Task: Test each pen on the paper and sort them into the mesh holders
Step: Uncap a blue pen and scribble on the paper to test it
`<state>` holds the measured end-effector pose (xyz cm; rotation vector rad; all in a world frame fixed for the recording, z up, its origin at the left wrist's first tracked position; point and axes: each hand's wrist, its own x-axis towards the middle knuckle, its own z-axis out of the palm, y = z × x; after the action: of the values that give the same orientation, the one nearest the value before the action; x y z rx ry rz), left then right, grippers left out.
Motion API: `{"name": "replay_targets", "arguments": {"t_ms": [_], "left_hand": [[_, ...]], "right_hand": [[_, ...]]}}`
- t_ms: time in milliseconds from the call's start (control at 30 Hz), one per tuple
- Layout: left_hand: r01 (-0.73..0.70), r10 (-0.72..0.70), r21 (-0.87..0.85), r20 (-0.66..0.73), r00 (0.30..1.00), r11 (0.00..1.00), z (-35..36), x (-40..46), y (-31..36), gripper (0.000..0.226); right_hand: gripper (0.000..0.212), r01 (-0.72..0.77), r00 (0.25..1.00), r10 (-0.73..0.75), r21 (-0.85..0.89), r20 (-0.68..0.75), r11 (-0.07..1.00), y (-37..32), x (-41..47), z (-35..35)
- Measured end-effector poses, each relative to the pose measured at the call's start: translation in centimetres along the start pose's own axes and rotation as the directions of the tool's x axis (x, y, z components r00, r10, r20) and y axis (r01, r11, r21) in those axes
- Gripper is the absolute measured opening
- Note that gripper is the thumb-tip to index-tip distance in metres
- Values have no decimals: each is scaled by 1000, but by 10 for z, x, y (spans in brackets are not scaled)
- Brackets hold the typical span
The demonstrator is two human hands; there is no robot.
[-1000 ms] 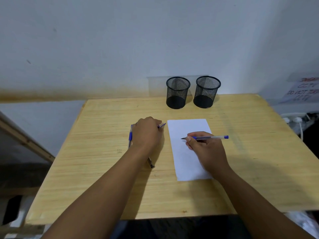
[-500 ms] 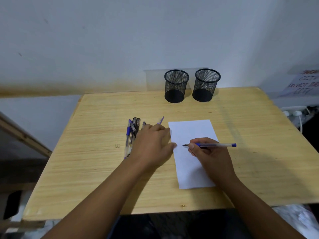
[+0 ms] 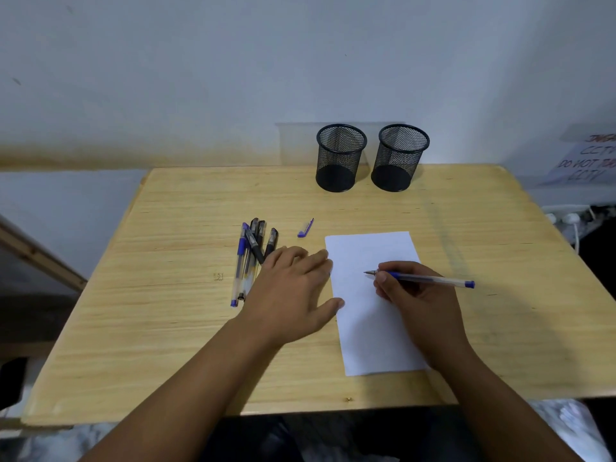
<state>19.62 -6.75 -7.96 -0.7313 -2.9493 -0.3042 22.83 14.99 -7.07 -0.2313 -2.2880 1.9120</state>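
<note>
A white sheet of paper (image 3: pixel 370 255) lies on the wooden table (image 3: pixel 166 328). My right hand (image 3: pixel 416 301) holds an uncapped blue pen (image 3: pixel 430 279), its tip pointing left just over the paper. My left hand (image 3: pixel 293 288) lies flat with fingers apart, fingertips at the paper's left edge. A bunch of several capped pens (image 3: pixel 248 258) lies just left of that hand. A loose blue pen cap (image 3: pixel 305 228) rests beyond my left hand. Two black mesh holders stand at the back, the left holder (image 3: pixel 340 158) and the right holder (image 3: pixel 399 157); both look empty.
A wall runs right behind the holders. At the far right are a paper sign (image 3: pixel 586 161) and white plugs with a cable (image 3: pixel 571 221). The table's front edge is close to my body.
My left hand has slid right off the pile of pens to the paper's edge, uncovering the pens and the cap. My right hand keeps the pen over the paper.
</note>
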Motion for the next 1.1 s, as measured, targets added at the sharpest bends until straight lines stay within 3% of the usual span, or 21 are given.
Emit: {"name": "replay_targets", "arguments": {"t_ms": [233, 600, 800, 1100], "left_hand": [[28, -28, 17, -18, 999, 999, 2, -1, 3, 68], [39, -39, -7, -30, 999, 999, 1, 0, 2, 69], [39, -42, -45, -67, 997, 998, 4, 1, 2, 66], [25, -41, -98, -157, 987, 995, 7, 2, 0, 65]], "right_hand": [[20, 43, 999, -44, -61, -11, 997, -9, 37, 21], [6, 129, 991, -113, -264, 75, 956, -14, 85, 64], [9, 88, 996, -85, -285, 22, 955, -4, 90, 67], [8, 145, 989, -145, -413, 32, 899, -2, 89, 66]]}}
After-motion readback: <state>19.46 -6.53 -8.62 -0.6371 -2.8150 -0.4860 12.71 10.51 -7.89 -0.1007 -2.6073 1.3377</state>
